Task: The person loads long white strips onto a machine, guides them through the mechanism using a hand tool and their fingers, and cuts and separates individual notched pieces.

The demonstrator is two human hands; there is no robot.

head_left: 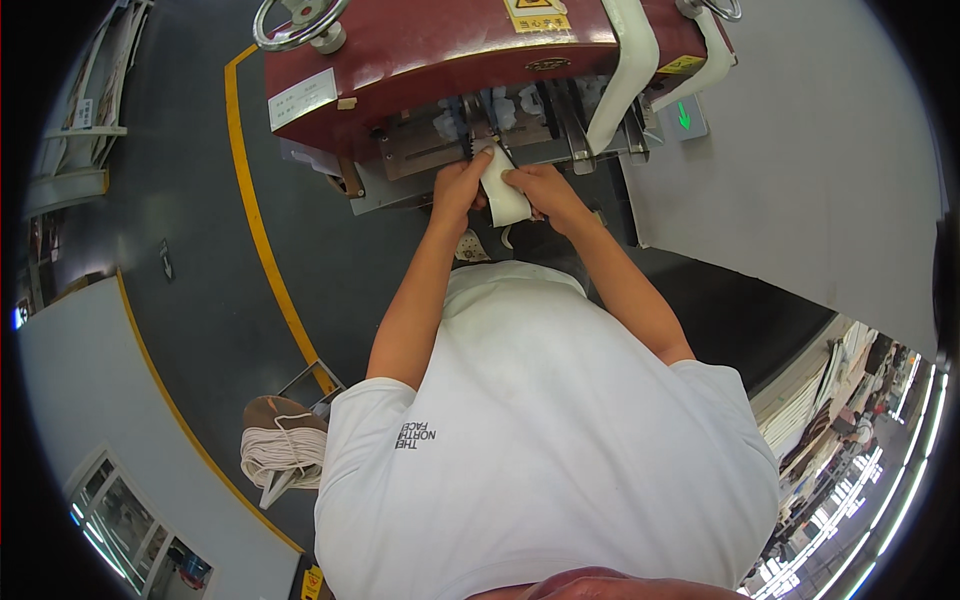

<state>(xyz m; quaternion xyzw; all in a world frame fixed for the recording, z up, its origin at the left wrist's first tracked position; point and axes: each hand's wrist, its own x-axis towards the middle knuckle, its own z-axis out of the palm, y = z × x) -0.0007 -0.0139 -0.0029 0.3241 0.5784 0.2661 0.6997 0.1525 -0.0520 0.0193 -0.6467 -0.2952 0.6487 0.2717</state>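
Note:
Between my two hands is a cream-coloured strip of flat material [506,200], its far end at the mouth of a dark red machine [440,60]. My left hand [460,187] grips the strip's left edge, with the thumb on top. On the right edge, my right hand [543,192] pinches it, thumb also on top and fingers curled underneath. The strip's near end hangs free toward me. Dark metal guides [480,115] stand just beyond my hands, above the machine's metal bed [405,160]. What lies under the strip is hidden.
Pale ducts [625,75] come down the machine's right side, and a chrome handwheel [300,22] sits at its upper left. A coil of white cord [285,455] is at my left. A grey wall [790,150] rises to the right; a yellow line [262,220] marks the floor.

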